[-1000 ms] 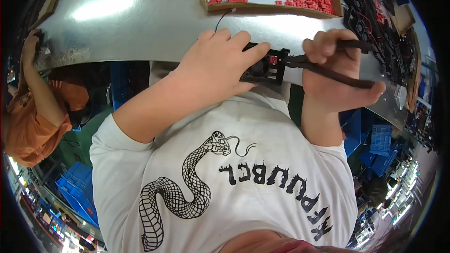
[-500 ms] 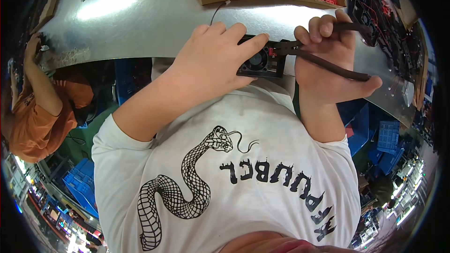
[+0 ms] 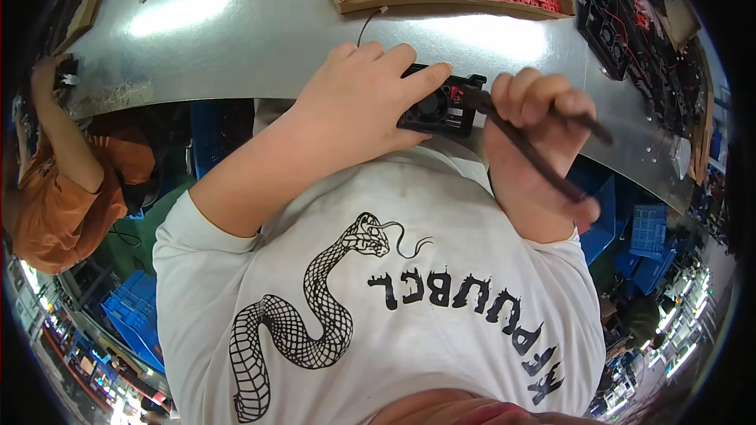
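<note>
My left hand (image 3: 350, 98) is closed on a black plastic frame with a small fan (image 3: 429, 108) in it, at the table's near edge. A thin wire (image 3: 362, 30) with a pale connector runs out past its knuckles. In my right hand (image 3: 539, 102) is a pair of dark-handled pliers (image 3: 529, 151), fingers wrapped round one handle and the other lying against the palm and thumb. The pliers' jaws meet the frame at a small red part (image 3: 456, 94) beside the fan. Blur and fingers hide whether the jaws grip it.
A cardboard tray (image 3: 465, 6) of small red parts sits at the far side of the metal table (image 3: 252, 55). Several black fan units (image 3: 606, 27) with wires are heaped at the right. To the left, a person in an orange shirt (image 3: 71, 205) works. Blue crates (image 3: 134, 311) stand below.
My right hand has turned and drawn its fingers in, swinging the pliers' handles down and left. The handles look closer together. My left hand and the fan frame have barely moved.
</note>
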A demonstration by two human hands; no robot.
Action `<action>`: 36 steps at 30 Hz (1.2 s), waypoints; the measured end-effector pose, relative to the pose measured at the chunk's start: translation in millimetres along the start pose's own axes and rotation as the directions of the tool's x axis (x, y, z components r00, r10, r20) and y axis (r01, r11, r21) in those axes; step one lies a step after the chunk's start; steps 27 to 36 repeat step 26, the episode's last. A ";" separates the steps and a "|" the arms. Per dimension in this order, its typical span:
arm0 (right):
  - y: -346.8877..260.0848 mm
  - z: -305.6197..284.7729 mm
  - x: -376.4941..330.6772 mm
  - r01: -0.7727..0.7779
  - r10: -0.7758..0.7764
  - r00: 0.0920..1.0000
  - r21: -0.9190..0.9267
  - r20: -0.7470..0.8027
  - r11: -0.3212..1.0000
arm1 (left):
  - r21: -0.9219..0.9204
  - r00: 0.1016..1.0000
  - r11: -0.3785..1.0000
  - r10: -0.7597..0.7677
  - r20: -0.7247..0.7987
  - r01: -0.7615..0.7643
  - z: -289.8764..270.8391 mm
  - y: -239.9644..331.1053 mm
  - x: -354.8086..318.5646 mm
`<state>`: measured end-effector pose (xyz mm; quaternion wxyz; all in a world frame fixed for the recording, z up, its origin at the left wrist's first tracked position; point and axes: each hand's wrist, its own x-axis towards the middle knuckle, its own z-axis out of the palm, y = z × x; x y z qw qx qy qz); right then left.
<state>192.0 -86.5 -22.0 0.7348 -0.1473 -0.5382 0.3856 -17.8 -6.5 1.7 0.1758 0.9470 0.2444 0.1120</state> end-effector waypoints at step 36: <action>-2.8 4.1 33.1 -0.281 0.392 0.853 0.330 -0.344 0.901 | 0.051 0.995 0.999 0.008 -0.102 -0.003 13.6 5.1 -6.5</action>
